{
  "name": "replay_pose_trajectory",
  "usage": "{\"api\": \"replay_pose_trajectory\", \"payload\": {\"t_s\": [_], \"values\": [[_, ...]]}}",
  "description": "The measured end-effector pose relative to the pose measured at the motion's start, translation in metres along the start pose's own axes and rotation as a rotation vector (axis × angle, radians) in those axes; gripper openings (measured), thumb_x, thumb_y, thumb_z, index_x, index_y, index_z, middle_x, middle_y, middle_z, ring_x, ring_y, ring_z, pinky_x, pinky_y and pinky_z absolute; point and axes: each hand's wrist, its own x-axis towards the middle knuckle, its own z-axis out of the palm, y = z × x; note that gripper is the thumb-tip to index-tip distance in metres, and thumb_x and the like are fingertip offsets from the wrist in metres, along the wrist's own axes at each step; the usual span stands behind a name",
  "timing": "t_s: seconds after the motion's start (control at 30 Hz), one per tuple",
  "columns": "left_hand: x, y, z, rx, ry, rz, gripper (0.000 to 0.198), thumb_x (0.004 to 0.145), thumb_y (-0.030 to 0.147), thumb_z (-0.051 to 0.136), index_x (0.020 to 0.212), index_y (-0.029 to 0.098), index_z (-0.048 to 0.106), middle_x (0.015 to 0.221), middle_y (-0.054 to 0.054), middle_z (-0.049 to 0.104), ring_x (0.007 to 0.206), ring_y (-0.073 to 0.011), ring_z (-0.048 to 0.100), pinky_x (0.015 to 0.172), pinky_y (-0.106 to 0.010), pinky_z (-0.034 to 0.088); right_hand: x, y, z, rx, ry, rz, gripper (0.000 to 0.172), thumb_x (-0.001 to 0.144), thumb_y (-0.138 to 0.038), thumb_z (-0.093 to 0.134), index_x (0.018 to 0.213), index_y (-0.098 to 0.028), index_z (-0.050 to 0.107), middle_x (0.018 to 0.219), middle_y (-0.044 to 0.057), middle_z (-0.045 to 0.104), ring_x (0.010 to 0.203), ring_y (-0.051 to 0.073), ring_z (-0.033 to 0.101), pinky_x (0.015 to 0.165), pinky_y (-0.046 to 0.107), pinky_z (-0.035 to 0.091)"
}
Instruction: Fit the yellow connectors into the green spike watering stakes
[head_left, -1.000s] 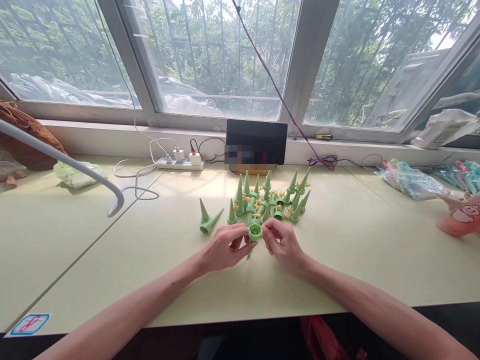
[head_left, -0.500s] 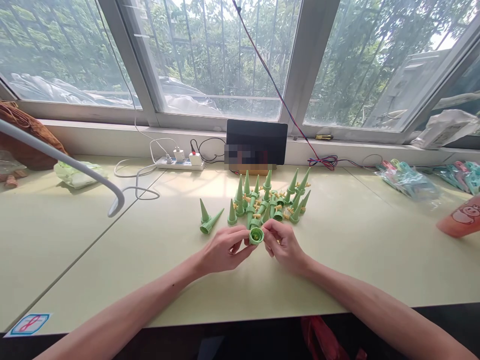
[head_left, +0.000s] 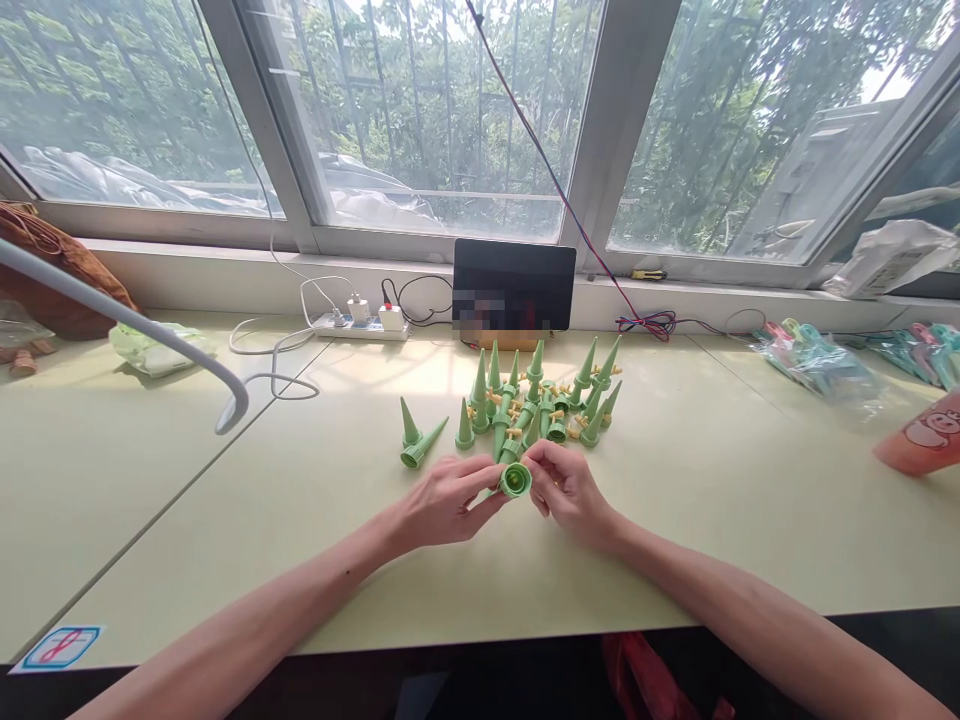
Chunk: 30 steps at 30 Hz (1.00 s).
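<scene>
My left hand (head_left: 454, 497) is closed around a green plant watering spike (head_left: 515, 481), whose round open cap end faces me. The fingers of my right hand (head_left: 568, 490) are pinched together against the right side of that cap. Whatever lies between those fingertips is hidden. Just beyond my hands stands a cluster of similar green watering spikes (head_left: 481, 390), several upright and some lying, many with small yellow valves (head_left: 514, 433) on their sides. To the left of the cluster, one spike (head_left: 409, 422) stands upright beside another spike (head_left: 425, 444) lying down.
A dark tablet (head_left: 514, 285) leans by the window behind the cluster. A power strip (head_left: 360, 326) with cables lies left of it. A grey curved bar (head_left: 150, 320) crosses the left side. Bagged items (head_left: 814, 360) and a pinkish cup (head_left: 921, 435) are at right.
The held watering spike has shifted slightly right and down, its open end turned more towards me. Both hands stay almost where they were.
</scene>
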Motion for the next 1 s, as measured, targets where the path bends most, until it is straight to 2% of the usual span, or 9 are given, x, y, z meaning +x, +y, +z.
{"api": "replay_pose_trajectory", "payload": {"t_s": [0.4,0.6,0.8,0.9,1.0], "values": [[-0.002,-0.009,0.001,0.092,0.027,0.101,0.036,0.096,0.012,0.048,0.13,0.022,0.054,0.072,0.0,0.06,0.052,-0.0087,0.051,0.049,-0.022,0.033,-0.001,-0.002,0.0,-0.06,0.022,-0.02,0.034,0.099,-0.047,0.049,0.078,-0.02,0.05,0.051,-0.006,0.044,0.042,0.009,0.041,0.041,0.023,0.033],[-0.003,-0.014,0.0,0.207,0.044,0.178,0.04,0.095,0.006,0.047,0.132,0.018,0.05,0.073,0.001,0.06,0.053,-0.0069,0.05,0.049,-0.022,0.032,-0.001,-0.002,0.0,-0.057,0.024,-0.017,0.032,0.099,-0.044,0.049,0.078,-0.02,0.049,0.05,-0.006,0.043,0.041,0.009,0.039,0.041,0.023,0.033],[0.003,-0.013,-0.008,0.34,0.005,0.24,0.039,0.093,0.0,0.044,0.129,0.012,0.052,0.074,0.001,0.061,0.052,-0.0069,0.048,0.049,-0.022,0.032,0.0,0.002,0.001,-0.078,0.039,-0.027,0.031,0.099,-0.043,0.049,0.078,-0.021,0.05,0.05,-0.006,0.043,0.041,0.009,0.039,0.04,0.023,0.033],[0.005,-0.013,-0.008,0.32,0.041,0.2,0.038,0.093,0.001,0.047,0.127,0.016,0.054,0.073,0.002,0.061,0.053,-0.0069,0.049,0.049,-0.02,0.033,0.0,0.005,0.002,-0.077,0.073,-0.04,0.031,0.1,-0.043,0.049,0.079,-0.021,0.049,0.05,-0.007,0.042,0.04,0.009,0.04,0.04,0.022,0.033],[0.005,-0.013,-0.003,0.269,0.088,0.092,0.031,0.095,0.008,0.051,0.123,0.019,0.057,0.076,0.002,0.063,0.053,-0.0057,0.05,0.048,-0.018,0.033,0.001,0.009,0.003,-0.079,0.135,-0.068,0.028,0.101,-0.041,0.048,0.08,-0.021,0.049,0.052,-0.007,0.042,0.041,0.009,0.04,0.04,0.021,0.034]]}}
